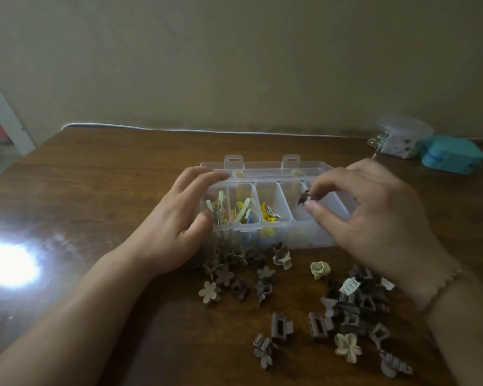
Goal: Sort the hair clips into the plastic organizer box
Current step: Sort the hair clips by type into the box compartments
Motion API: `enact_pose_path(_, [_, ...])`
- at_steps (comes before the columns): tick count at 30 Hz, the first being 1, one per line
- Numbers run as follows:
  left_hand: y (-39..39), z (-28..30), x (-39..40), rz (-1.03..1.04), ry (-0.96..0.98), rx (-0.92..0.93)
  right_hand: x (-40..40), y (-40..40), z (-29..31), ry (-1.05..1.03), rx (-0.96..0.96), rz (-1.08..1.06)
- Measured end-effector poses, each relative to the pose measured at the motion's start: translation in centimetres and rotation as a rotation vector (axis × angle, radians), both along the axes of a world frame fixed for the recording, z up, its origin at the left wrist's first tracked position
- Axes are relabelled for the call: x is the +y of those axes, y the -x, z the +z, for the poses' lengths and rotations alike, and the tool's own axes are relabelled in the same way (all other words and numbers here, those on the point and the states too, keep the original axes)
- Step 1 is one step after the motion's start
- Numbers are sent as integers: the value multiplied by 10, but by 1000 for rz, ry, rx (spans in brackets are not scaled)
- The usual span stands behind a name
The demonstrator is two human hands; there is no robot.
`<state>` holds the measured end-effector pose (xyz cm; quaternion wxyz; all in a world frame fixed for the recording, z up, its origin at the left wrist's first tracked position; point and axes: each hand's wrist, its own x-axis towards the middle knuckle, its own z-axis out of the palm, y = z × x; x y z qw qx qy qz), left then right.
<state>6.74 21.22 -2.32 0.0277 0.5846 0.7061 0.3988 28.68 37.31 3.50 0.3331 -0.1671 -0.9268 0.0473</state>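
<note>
Left hand covers the organizer box left end; dark clip is too blurry to make out.

Dark brown clip, teal case

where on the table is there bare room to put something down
The bare wooden table left of the plastic organizer box, beyond the left hand, is free, as is the strip between the box's open lid and the wall. In front of the box it is crowded: flower clips and claw clips are scattered under the right hand.
</note>
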Motion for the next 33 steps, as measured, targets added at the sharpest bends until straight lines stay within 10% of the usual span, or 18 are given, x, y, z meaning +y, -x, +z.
enact_pose_path(8, [0, -1, 0, 12, -6, -24, -2, -2, 3, 5, -81, 243])
enact_pose_path(15, [0, -1, 0, 8, -25, -37, -27, 5, -2, -169, -654, 157])
enact_pose_path(33, [0, -3, 0, 15, -21, -85, -26, 2, -3, 21, -581, 239])
